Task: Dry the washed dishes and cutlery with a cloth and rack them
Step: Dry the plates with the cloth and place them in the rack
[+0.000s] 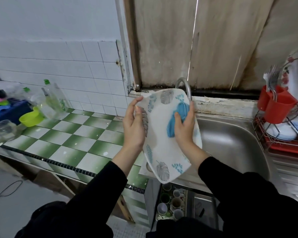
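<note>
A white rectangular plate (162,140) with blue and grey leaf prints is held upright over the seam between counter and sink. My left hand (134,124) grips its left edge, thumb on the face. My right hand (185,126) presses a blue cloth (176,120) against the plate's right side, fingers curled round the cloth and the plate's edge. At the far right stands a red wire dish rack (286,143) with white and blue plates (282,133) in it, and red cutlery cups (275,105) holding forks.
A steel sink (230,140) with a curved tap (184,85) lies behind the plate. The green-checked tiled counter (72,140) on the left carries a glass jar (4,130), a lime bowl (31,118), bottles and a blue basket. Cups sit on a shelf below.
</note>
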`<state>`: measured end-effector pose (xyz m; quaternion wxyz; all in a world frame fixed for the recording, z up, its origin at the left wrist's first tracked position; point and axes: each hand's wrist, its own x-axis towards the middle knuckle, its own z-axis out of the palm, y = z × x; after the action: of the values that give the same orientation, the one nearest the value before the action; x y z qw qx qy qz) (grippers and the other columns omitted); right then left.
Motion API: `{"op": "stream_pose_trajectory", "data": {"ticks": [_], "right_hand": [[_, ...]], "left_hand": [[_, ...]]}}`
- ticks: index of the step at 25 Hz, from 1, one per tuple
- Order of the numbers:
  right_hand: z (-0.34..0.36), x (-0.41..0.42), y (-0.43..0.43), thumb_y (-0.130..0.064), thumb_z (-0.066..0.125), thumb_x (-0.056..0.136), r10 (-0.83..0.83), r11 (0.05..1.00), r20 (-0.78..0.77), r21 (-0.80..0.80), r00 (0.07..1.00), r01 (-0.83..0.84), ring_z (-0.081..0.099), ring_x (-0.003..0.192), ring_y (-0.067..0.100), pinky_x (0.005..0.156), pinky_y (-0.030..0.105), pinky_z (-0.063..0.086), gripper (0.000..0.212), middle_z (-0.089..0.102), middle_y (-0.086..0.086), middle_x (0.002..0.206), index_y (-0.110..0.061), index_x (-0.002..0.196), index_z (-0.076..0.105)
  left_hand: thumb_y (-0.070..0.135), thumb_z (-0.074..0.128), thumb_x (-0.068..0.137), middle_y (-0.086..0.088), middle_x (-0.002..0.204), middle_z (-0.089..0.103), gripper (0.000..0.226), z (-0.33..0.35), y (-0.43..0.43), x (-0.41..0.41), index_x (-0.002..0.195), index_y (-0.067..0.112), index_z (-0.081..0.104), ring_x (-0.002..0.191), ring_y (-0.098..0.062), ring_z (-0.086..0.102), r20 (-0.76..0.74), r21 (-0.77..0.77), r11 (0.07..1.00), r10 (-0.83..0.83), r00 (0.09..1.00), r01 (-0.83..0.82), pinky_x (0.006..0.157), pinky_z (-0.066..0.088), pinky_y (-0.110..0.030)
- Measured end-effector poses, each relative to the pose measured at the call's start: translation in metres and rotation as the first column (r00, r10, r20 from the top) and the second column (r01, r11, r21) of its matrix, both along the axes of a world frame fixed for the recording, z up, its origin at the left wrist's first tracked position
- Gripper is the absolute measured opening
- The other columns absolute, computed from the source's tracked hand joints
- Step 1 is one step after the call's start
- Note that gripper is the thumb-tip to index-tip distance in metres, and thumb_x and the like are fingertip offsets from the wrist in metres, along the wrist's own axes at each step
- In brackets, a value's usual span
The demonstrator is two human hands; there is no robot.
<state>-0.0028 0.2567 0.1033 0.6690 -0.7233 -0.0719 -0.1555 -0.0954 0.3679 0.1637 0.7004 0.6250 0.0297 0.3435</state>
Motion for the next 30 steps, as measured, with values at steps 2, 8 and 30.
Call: {"op": "stream_pose_trajectory", "data": {"ticks": [2,8,30], "right_hand": [[0.019,-0.019,0.026,-0.023,0.054,0.094,0.139,0.990,0.186,-0.001,0.973,-0.142,0.038,0.133,0.010,0.107,0.014,0.033,0.056,0.037,-0.002,0.145,-0.010,0.145,0.035],[-0.020,-0.010,0.009,-0.024,0.057,0.086,0.505,0.823,0.544,-0.539,0.670,-0.182,0.032,0.141,0.032,0.117,0.040,0.026,0.046,0.038,0.018,0.148,-0.019,0.131,0.045],[0.016,-0.014,0.024,-0.032,0.041,0.100,0.460,0.884,0.486,-0.328,0.743,-0.333,0.012,0.149,0.029,0.121,0.041,0.012,0.056,0.017,0.014,0.159,-0.017,0.151,0.024]], "left_hand": [[0.008,0.034,0.104,0.007,0.072,0.060,0.028,-0.001,-0.009,-0.001,0.113,0.020,0.057,0.071,0.002,0.059,0.015,0.032,0.999,-0.040,0.999,0.040,0.067,0.047,-0.014],[0.010,0.035,0.104,0.007,0.088,0.070,0.027,0.010,0.030,-0.005,0.116,0.018,0.058,0.082,-0.006,0.063,0.058,-0.138,0.988,0.072,0.996,-0.064,0.077,0.050,-0.022],[0.009,0.039,0.103,-0.001,0.078,0.065,0.025,0.004,-0.008,0.019,0.114,0.017,0.059,0.065,-0.006,0.059,0.080,-0.164,0.975,-0.137,0.987,0.148,0.062,0.049,-0.018]]}}
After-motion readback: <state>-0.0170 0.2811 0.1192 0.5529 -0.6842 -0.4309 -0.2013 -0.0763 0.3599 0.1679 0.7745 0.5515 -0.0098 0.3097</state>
